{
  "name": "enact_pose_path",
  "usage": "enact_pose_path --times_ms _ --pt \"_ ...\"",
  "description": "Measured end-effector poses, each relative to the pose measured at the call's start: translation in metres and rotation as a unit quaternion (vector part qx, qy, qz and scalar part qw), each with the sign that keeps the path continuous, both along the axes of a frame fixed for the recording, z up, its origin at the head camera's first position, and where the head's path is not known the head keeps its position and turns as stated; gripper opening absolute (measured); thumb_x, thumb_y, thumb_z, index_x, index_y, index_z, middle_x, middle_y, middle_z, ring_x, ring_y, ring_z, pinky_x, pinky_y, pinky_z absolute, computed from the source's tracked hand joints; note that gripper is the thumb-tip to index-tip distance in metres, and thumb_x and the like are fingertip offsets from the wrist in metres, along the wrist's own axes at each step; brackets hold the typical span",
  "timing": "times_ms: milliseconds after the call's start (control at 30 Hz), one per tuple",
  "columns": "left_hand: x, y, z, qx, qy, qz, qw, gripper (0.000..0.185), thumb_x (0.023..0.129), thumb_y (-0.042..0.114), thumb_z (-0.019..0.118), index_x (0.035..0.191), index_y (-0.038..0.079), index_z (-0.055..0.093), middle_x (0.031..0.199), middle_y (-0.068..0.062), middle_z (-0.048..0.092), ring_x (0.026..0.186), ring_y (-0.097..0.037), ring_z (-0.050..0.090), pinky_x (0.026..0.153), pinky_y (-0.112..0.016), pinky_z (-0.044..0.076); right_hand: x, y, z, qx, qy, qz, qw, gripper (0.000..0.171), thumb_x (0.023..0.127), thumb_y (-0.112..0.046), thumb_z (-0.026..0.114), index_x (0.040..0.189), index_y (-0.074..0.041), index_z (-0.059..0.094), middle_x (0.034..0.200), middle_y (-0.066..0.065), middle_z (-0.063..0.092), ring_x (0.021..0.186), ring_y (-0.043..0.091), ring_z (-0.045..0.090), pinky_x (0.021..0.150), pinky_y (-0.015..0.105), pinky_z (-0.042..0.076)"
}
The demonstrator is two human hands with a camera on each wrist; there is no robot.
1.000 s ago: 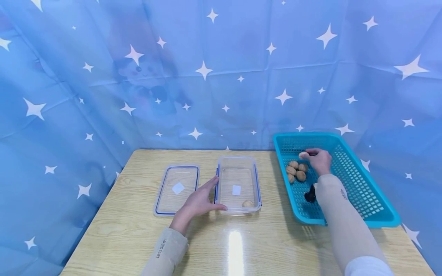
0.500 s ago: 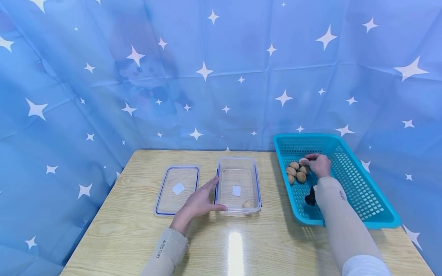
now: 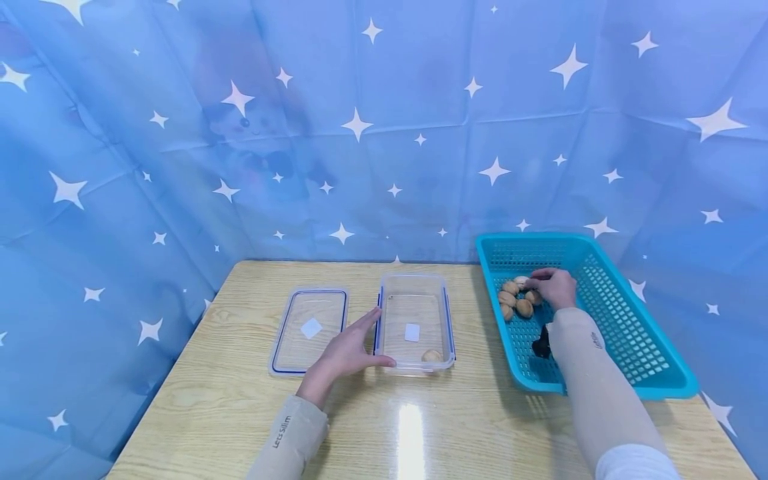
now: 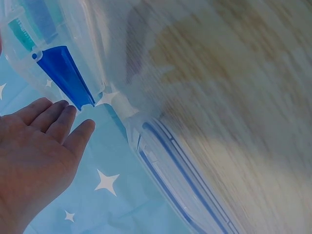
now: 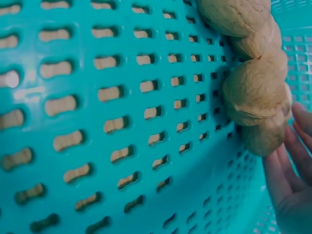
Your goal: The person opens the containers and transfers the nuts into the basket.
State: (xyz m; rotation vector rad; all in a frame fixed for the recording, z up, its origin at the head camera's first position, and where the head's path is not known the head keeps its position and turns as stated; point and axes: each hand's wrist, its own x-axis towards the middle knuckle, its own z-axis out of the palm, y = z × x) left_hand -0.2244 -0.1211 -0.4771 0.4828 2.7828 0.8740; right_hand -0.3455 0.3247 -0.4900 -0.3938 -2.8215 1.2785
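Note:
Several walnuts (image 3: 507,298) lie bunched in the left part of the teal basket (image 3: 636,300). My right hand (image 3: 555,289) reaches in over them, its fingertips at a pale walnut (image 3: 521,283) on the far side. From the right wrist view, the fingers look fairly straight and touch the edge of a walnut (image 5: 263,139). My left hand (image 3: 345,352) rests with spread fingers against the near left side of a clear plastic container (image 3: 414,303). Inside its near right corner sits one walnut (image 3: 431,356). The left wrist view shows those fingers extended near a blue clip (image 4: 66,73).
A clear lid (image 3: 309,330) with a blue seal lies left of the container, on the wooden table (image 3: 228,400). White labels mark both lid and container. A blue star-patterned curtain (image 3: 384,133) hangs behind the table. Something black (image 3: 541,343) shows under the right wrist.
My right hand has lowered the pale walnut from above the basket floor onto the others. The walnut now sits slightly left of the fingertips. My left hand stays on the container.

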Motion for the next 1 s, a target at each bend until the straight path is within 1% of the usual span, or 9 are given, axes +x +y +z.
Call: enact_pose_path --times_ms 133,300,500,633,800,1000 --pt "0.0 0.001 0.0 -0.001 -0.001 0.0 1.0 0.113 0.072 0.06 0.081 0.159 0.017 0.024 0.166 -0.008 0.025 0.149 -0.034 0.033 0.12 -0.055 0.034 -0.001 0.002 0.0 -0.001 0.006 -0.001 1.0 0.04 0.1 -0.026 0.06 0.128 0.003 0.063 0.127 0.028 0.062 0.108 0.038 0.06 0.076 0.041 0.056" --pt "0.0 0.001 0.001 -0.003 0.001 -0.001 1.0 0.113 0.072 0.06 0.081 0.159 0.017 0.024 0.166 -0.008 0.025 0.149 -0.034 0.033 0.12 -0.055 0.033 0.0 0.002 0.002 0.004 0.014 0.0 1.0 0.039 0.101 -0.026 0.058 0.128 0.003 0.063 0.126 0.029 0.063 0.107 0.039 0.061 0.076 0.042 0.057" --pt "-0.001 0.001 0.001 -0.003 0.002 0.0 1.0 0.112 0.072 0.058 0.081 0.159 0.017 0.024 0.166 -0.007 0.024 0.149 -0.035 0.032 0.12 -0.055 0.033 0.002 0.0 0.008 -0.002 0.026 -0.001 1.0 0.039 0.102 -0.027 0.056 0.127 0.002 0.064 0.126 0.029 0.062 0.11 0.041 0.061 0.082 0.047 0.057" --pt "0.0 0.001 0.001 -0.003 0.001 0.002 1.0 0.112 0.072 0.058 0.082 0.16 0.018 0.024 0.166 -0.007 0.024 0.15 -0.034 0.032 0.12 -0.056 0.033 0.002 -0.001 0.011 -0.006 0.031 0.0 1.0 0.04 0.103 -0.029 0.056 0.127 0.002 0.064 0.126 0.029 0.062 0.11 0.042 0.062 0.084 0.047 0.057" --pt "-0.001 0.001 0.001 -0.002 0.002 0.0 1.0 0.113 0.072 0.058 0.082 0.159 0.017 0.024 0.166 -0.007 0.024 0.15 -0.034 0.032 0.12 -0.056 0.033 0.002 -0.002 0.016 -0.019 0.026 0.001 0.999 0.042 0.103 -0.03 0.054 0.131 0.001 0.061 0.13 0.028 0.06 0.115 0.042 0.061 0.089 0.049 0.057" --pt "-0.001 0.001 -0.001 -0.004 0.003 -0.001 1.0 0.113 0.072 0.058 0.082 0.16 0.018 0.024 0.166 -0.007 0.025 0.15 -0.034 0.032 0.12 -0.056 0.033 0.002 -0.007 0.026 -0.03 0.038 0.008 0.999 0.045 0.104 -0.031 0.053 0.135 0.0 0.059 0.133 0.027 0.059 0.119 0.042 0.06 0.096 0.052 0.056"
